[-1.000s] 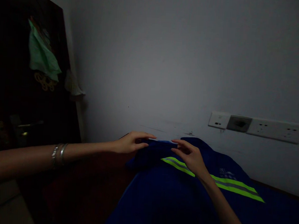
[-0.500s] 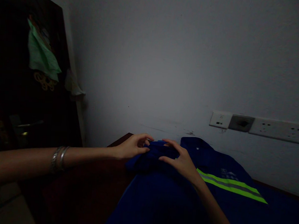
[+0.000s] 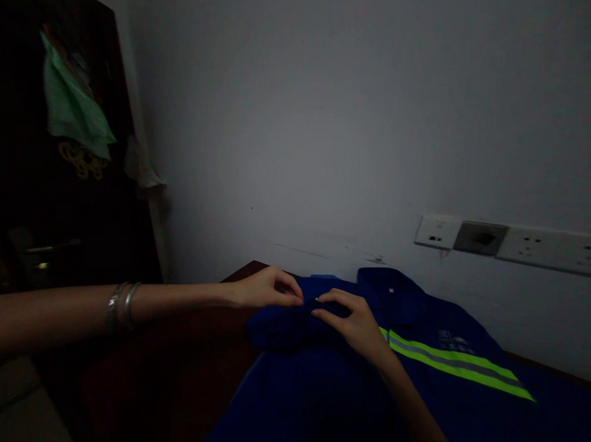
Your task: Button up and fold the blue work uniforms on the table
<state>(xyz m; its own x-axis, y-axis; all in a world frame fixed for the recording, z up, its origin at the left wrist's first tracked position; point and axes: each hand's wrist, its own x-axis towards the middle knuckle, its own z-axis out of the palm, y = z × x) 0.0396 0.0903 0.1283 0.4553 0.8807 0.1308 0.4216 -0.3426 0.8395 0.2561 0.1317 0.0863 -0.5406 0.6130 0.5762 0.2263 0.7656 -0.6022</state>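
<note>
Left-hand fingertips have closed together, pinching the blue garment spread beneath them, apparently steadying it; whether the right hand alongside, fingertips slightly parted, grips it I can't tell.

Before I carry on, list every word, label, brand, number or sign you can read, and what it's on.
No text is legible in this view.
White print on the chest of the blue garment: too blurred to read.
Small white mark by the collar: too small to tell whether it bears text.
Wall socket plates: no readable lettering.
</note>
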